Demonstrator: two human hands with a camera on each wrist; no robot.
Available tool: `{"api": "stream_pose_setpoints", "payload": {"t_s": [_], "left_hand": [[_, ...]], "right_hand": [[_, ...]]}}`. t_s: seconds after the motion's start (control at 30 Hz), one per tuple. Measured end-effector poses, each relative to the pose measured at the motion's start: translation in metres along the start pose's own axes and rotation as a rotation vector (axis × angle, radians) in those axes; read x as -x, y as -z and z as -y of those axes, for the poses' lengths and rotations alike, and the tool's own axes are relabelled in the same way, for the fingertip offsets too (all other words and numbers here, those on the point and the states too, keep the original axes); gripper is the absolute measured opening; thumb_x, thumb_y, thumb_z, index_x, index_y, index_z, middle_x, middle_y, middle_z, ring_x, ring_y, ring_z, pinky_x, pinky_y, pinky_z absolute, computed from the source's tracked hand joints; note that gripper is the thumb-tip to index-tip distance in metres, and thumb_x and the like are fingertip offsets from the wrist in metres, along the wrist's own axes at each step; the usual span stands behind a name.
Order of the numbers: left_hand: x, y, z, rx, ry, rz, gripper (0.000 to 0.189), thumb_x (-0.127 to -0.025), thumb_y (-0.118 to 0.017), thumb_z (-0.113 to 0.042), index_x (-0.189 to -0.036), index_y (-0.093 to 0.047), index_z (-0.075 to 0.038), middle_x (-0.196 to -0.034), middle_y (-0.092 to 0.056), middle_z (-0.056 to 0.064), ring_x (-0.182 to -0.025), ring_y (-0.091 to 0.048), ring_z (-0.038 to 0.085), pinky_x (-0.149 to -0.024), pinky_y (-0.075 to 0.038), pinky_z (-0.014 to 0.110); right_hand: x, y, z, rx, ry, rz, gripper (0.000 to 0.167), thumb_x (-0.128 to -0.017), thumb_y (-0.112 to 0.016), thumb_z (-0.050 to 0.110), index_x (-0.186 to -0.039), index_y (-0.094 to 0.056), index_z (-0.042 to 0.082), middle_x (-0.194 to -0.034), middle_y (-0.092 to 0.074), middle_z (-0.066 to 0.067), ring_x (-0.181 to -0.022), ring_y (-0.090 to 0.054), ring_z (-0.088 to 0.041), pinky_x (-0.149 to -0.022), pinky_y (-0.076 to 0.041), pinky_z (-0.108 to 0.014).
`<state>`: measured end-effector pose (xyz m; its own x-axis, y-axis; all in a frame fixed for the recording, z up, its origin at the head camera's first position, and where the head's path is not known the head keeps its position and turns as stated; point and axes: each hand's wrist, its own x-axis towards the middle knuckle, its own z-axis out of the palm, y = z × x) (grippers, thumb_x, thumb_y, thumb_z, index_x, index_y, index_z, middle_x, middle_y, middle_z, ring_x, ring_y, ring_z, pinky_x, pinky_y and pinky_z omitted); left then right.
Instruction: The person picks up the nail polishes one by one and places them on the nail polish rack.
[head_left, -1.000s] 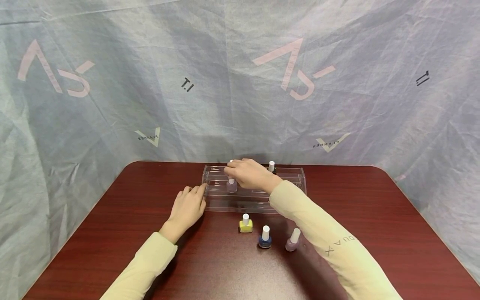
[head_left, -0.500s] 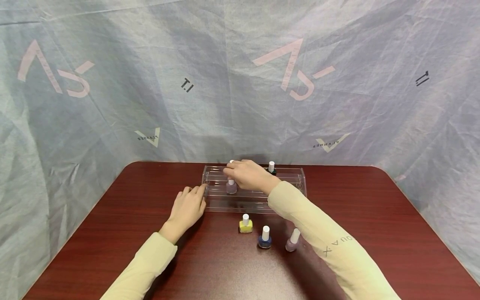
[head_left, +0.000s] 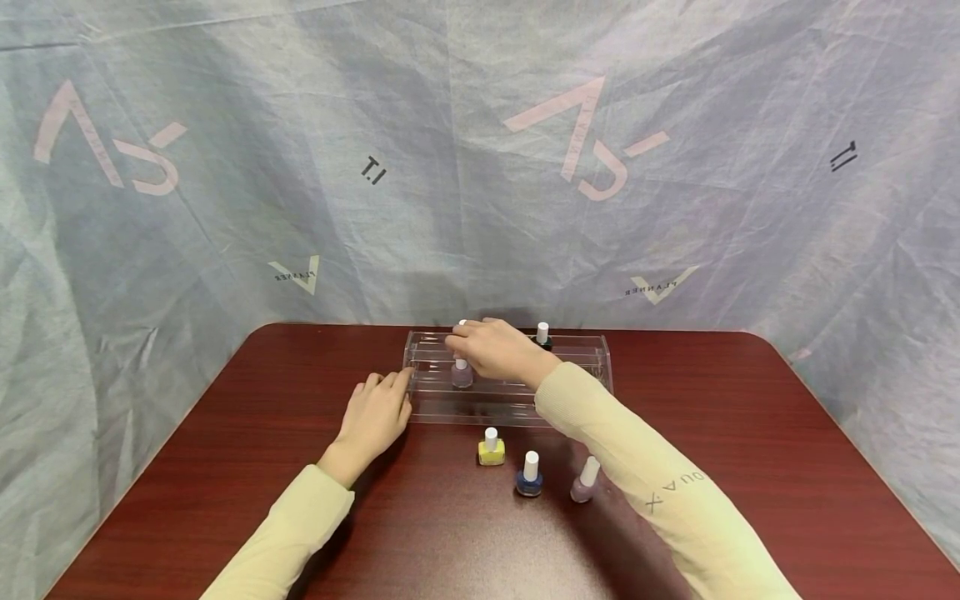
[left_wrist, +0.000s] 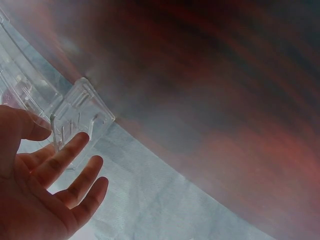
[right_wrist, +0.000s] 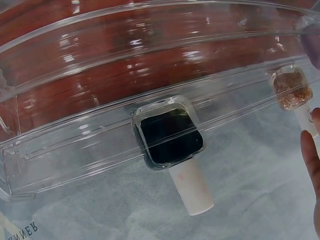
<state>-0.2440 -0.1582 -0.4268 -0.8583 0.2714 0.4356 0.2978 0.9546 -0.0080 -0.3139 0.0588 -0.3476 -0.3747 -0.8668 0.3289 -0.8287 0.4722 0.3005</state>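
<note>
In the head view a clear plastic tiered display rack point(head_left: 442, 408) stands near the table's back edge. My left hand point(head_left: 375, 417) touches its left end with loosely spread fingers; the left wrist view shows the index fingertip at the end panel point(left_wrist: 82, 117). My right hand point(head_left: 495, 347) reaches over the rack and pinches the cap of a lilac nail polish bottle point(head_left: 462, 376), whose cap top is hidden by the fingers. In the right wrist view a copper glitter nail polish bottle point(right_wrist: 292, 90) sits on the rack, its white cap close to my fingers. Nearby stands a dark nail polish bottle point(right_wrist: 170, 135).
On the red-brown table point(head_left: 420, 542), in front of the rack, stand a yellow nail polish bottle point(head_left: 491, 452), a dark blue one point(head_left: 529, 482) and a mauve one point(head_left: 583, 487). The mauve bottle is close beside my right sleeve point(head_left: 660, 467). A grey cloth point(head_left: 465, 167) hangs behind the table.
My right hand and the lilac bottle have shifted very slightly left, the bottle also a touch lower. My left hand and the bottles on the table have stayed put.
</note>
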Motion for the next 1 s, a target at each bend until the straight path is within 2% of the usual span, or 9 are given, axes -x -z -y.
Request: {"api": "stream_pose_setpoints", "payload": {"t_s": [0.1,0.33,1.0], "left_hand": [[0.0003,-0.0001,0.0001,0.000,-0.005,-0.009,0.041,-0.084,-0.055,-0.016,-0.124,-0.053,-0.008,-0.107,-0.064,0.007,-0.093,-0.056,0.030,-0.073,-0.046,0.043],[0.0005,-0.0005,0.0005,0.006,0.005,0.022,0.041,-0.085,-0.053,-0.016,-0.126,-0.052,-0.009,-0.109,-0.064,0.007,-0.095,-0.055,0.030,-0.075,-0.045,0.042],[0.0010,-0.0009,0.0002,-0.001,0.002,0.026,0.042,-0.085,-0.053,-0.017,-0.126,-0.052,-0.009,-0.110,-0.064,0.007,-0.096,-0.055,0.030,-0.075,-0.046,0.042]], "right_hand": [[-0.0001,-0.0003,-0.0004,-0.001,-0.006,0.010,0.009,-0.093,-0.050,0.018,-0.094,-0.059,0.017,-0.089,-0.060,0.006,-0.084,-0.058,-0.011,-0.071,-0.049,-0.027],[0.0017,-0.0008,-0.0015,-0.015,-0.030,0.042,0.014,-0.092,-0.049,0.023,-0.101,-0.057,0.016,-0.091,-0.059,0.004,-0.088,-0.057,-0.012,-0.075,-0.049,-0.029],[0.0044,0.0066,-0.0018,-0.054,-0.020,0.044,0.013,-0.092,-0.050,0.024,-0.098,-0.055,0.015,-0.090,-0.057,0.004,-0.083,-0.055,-0.013,-0.074,-0.047,-0.030]]}}
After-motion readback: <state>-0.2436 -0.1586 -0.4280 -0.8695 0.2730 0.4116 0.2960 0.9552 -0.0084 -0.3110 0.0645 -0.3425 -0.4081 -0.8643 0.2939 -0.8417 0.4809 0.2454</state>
